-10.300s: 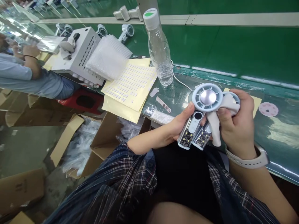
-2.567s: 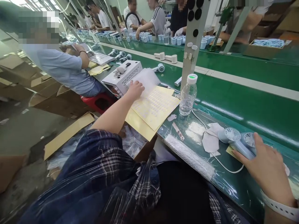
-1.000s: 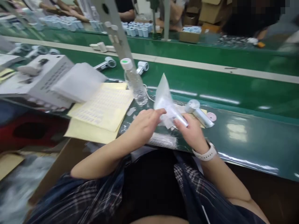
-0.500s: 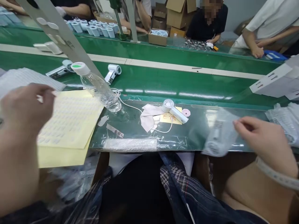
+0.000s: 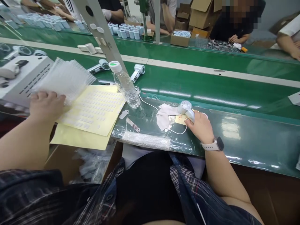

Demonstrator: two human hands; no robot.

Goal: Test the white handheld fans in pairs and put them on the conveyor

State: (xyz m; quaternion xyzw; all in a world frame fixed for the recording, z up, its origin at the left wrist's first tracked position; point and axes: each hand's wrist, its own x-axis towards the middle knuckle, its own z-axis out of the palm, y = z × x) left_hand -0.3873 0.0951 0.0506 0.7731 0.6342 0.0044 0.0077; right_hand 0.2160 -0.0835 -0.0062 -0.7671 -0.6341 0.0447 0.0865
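My left hand lies on the near edge of a stack of clear bubble-wrap bags, its fingers bent and closed on that edge; the fingertips are partly hidden. My right hand is wrapped around the handle of a light-blue handheld fan, whose round head points left. Under and beside the fan are a pale cloth, a yellow note and a white cable. Yellow sheets of white oval stickers lie right of my left hand.
A water bottle stands tilted in view behind the sticker sheets. A white box is at far left, and a metal post rises nearby. Two more fans lie on the green belt. Co-workers sit across it. A bubble-wrap roll lies along the front edge.
My right hand has let go of a bagged fan and moved left onto the bare fan. My left hand has come down onto the bubble-wrap bags. The view has turned left.
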